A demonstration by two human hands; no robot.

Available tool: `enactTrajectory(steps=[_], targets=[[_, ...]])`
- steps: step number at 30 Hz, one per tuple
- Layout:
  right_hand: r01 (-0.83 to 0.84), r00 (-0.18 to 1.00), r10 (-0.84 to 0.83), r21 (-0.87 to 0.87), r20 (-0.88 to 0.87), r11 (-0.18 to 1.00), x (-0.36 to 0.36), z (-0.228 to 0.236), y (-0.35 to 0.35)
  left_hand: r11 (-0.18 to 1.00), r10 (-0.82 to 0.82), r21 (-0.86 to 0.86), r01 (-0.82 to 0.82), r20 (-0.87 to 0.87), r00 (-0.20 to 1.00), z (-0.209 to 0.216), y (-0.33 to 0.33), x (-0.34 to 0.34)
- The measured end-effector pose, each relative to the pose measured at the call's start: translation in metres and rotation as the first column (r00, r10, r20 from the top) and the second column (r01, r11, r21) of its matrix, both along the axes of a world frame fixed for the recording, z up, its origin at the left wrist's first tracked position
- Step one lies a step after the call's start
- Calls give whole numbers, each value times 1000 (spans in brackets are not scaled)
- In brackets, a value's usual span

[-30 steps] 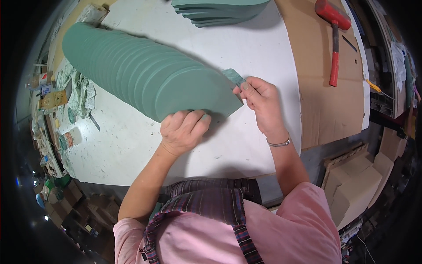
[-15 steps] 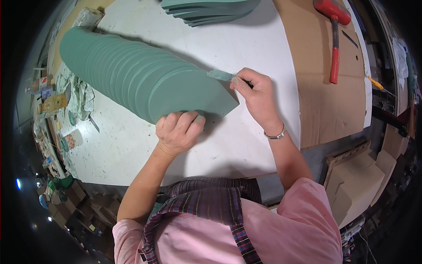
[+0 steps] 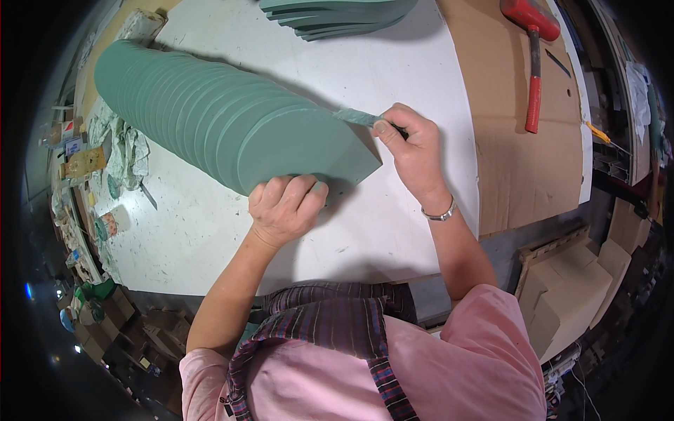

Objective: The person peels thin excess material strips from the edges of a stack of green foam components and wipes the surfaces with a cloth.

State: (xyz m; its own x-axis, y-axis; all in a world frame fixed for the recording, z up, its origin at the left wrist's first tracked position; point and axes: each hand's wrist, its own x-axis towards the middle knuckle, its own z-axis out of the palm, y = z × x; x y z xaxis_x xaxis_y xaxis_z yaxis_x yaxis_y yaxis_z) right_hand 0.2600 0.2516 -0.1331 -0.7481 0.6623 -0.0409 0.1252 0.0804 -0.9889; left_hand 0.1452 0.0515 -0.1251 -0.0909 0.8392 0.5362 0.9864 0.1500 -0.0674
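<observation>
A long row of overlapping green sheets [image 3: 189, 105], rounded at one end, lies slantwise across the white table. The nearest sheet [image 3: 309, 144] shows its whole flat face and comes to a corner at the right. My left hand [image 3: 288, 205] is closed on the near edge of this sheet; its thumb is hidden. In my right hand [image 3: 411, 144] is a flat-bladed tool [image 3: 357, 116], its blade smeared green, its dark handle mostly covered by my fingers. The blade's tip is at the far right edge of the nearest sheet; whether they touch I cannot tell.
More green sheets [image 3: 337, 17] are stacked at the far edge. A red mallet [image 3: 535, 67] lies on cardboard [image 3: 512, 175] at the right, near a yellow-handled tool [image 3: 598, 132]. Stained rags [image 3: 128, 151], a knife-like blade [image 3: 149, 196] and a cup [image 3: 112, 222] are at the left.
My right hand and the tool have shifted slightly up and to the right along the sheet's edge. The left hand keeps its hold in nearly the same place.
</observation>
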Motion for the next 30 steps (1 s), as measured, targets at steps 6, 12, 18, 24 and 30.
enactTrajectory(steps=[6,12,18,24,30], targets=[[21,1000,-22,-4,-14,1000,-1,-1,2,1000,-3,2,3,4,1000,0,1,0],[-3,1000,3,-15,-14,1000,-4,-1,1,1000,6,-2,-6,1,1000,-1,0,1],[-57,998,56,-38,-17,998,-4,-1,5,1000,6,4,-6,-1,1000,-1,0,0],[-82,995,74,-145,-61,986,-5,-7,11,1000,7,5,-7,1,1000,-1,1,1],[-88,996,83,-137,-42,987,-8,-9,13,1000,5,-1,-5,3,1000,-1,0,0]])
